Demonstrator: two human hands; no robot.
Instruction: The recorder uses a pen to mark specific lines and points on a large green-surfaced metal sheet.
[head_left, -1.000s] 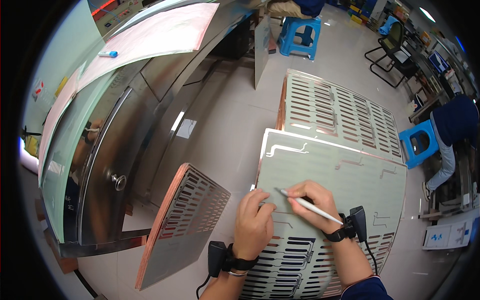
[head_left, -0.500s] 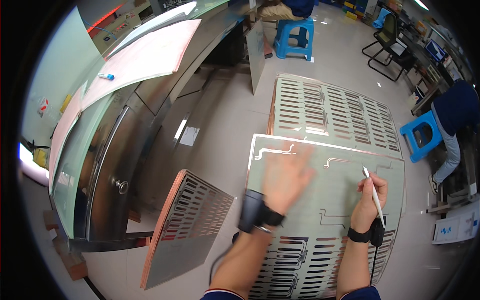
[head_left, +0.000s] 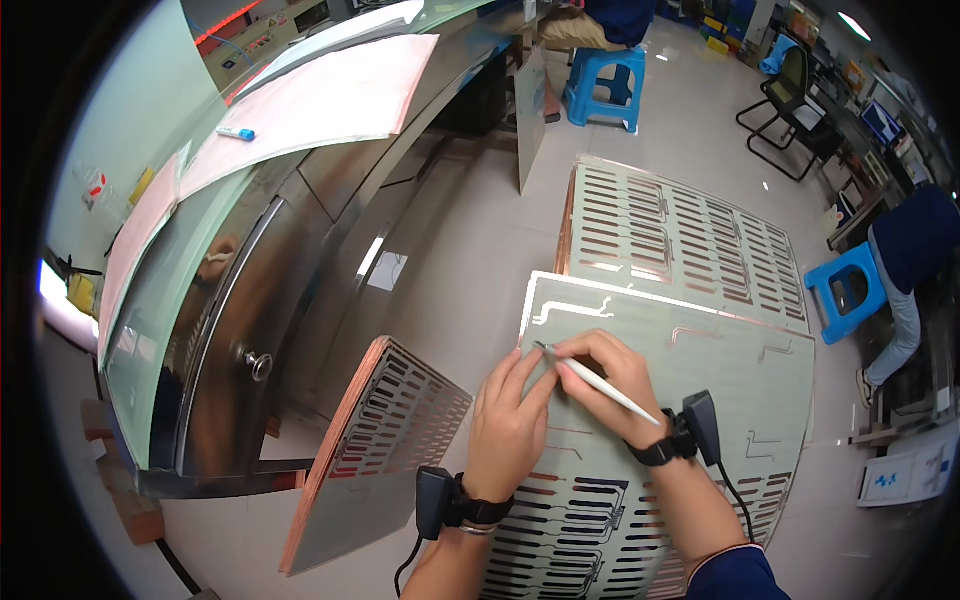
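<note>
A pale green circuit board panel [head_left: 680, 390] with copper traces and a bright metal border lies on top of similar patterned panels [head_left: 690, 225]. My right hand [head_left: 612, 375] grips a slim white craft knife [head_left: 610, 388] like a pen. Its pointed metal tip is down near the panel's left edge, below a bright bent trace [head_left: 570, 308]. Beside that tip, my left hand [head_left: 508, 430] rests on the panel's left edge with fingers stretched out, holding nothing. Both wrists wear black straps with small boxes and cables.
A leaning stack of patterned boards [head_left: 380, 450] stands at the left, by a metal-framed bench with a glass top [head_left: 130, 380]. A pink sheet [head_left: 320, 95] and a blue-white marker [head_left: 236, 133] lie on it. Blue stools [head_left: 605, 90] with seated people are beyond and right.
My right hand has carried the craft knife leftward across the panel to its left edge. My left hand has come back toward me and settled beside the tip. The view has shifted slightly.
</note>
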